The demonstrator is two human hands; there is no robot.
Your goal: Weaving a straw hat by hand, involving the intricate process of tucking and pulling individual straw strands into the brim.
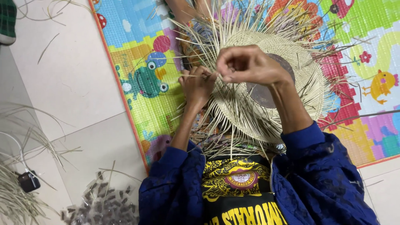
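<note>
- A pale tiled floor [71, 83] fills the left of the view, with loose dry straw strands [16, 196] heaped at its lower left edge.
- A bright cartoon play mat [141, 62] with an orange border covers the floor to the right of the tiles.
- A half-woven straw hat [266, 121] lies on the mat in front of the person, its unfinished strands fanning out all round the brim.
- A dark round disc [266, 93] sits at the hat's crown.
- The right hand [246, 64] is curled nearly closed, fingertips pinching thin strands at the hat's edge.
- The left hand [198, 83] is closed on strands just beside it, the two hands almost touching.
- A small dark device [28, 181] rests among the straw.
</note>
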